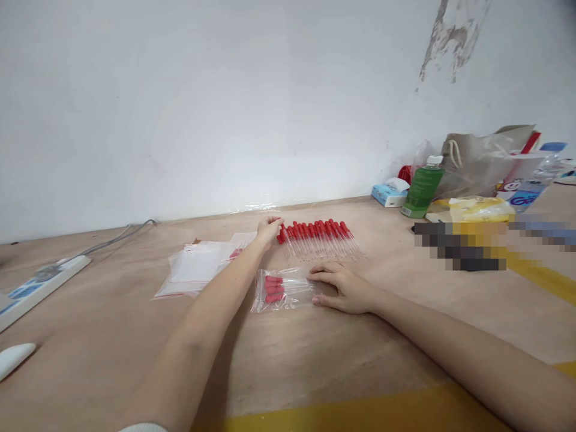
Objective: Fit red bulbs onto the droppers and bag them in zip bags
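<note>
My left hand (pixel 269 231) reaches to the left end of a row of glass droppers (pixel 321 234) with red rubber bulbs. Its fingertips pinch the red bulb of one dropper there. The droppers lie side by side on the table, tips toward me. My right hand (pixel 344 288) rests on the right end of a clear plastic bag (pixel 290 305), thumb and fingers apart. Inside that bag lie several droppers, red bulbs to the left. Left of my left hand, partly hidden by the forearm, is another clear bag (pixel 242 241) with red bulbs in it.
A stack of flat clear bags (pixel 193 267) lies at left, near a power strip (pixel 45 288) with a grey cable. At right stand a green bottle (pixel 423 187), a tissue box (pixel 389 195), a water bottle (pixel 535 180) and bags. A white wall (pixel 225 120) closes the back.
</note>
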Demonstrator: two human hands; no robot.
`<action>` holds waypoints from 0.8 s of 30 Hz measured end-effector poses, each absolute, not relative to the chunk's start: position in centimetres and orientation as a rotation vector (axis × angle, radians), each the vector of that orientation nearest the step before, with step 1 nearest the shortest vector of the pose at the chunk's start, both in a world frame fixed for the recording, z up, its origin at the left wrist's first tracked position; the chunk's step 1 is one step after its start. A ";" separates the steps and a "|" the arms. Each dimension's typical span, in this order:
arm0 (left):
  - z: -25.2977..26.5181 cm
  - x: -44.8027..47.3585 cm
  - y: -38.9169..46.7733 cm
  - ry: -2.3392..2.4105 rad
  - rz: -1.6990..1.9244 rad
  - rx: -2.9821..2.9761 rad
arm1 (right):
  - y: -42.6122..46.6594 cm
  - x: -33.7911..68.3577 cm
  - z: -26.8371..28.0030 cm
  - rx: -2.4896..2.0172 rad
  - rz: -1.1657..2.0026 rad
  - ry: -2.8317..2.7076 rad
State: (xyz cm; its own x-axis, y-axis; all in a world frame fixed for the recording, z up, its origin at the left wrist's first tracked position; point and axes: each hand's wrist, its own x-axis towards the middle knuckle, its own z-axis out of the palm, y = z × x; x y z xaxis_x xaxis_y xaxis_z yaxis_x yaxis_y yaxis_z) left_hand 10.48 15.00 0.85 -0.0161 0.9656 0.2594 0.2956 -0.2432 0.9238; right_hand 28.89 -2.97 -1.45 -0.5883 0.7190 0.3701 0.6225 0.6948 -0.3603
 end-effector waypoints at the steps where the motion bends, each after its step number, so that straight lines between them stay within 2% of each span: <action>1: 1.2 10.3 14.9 1.311 1.331 1.576 | -3.0 28.9 -1.4 -1.032 0.263 -2.413; 5: 3.3 8.2 12.8 1.191 1.493 1.496 | -3.0 28.9 -1.4 -1.029 0.253 -2.417; 9: 3.8 3.0 7.1 1.043 1.683 1.478 | -3.0 28.9 -1.4 -1.013 0.247 -2.414; 15: 0.0 -4.3 -0.9 1.223 1.683 1.312 | -3.0 28.9 -1.5 -1.015 0.265 -2.412; 24: -1.0 -3.3 -1.2 1.170 1.580 1.250 | -3.0 28.9 -1.4 -1.014 0.248 -2.411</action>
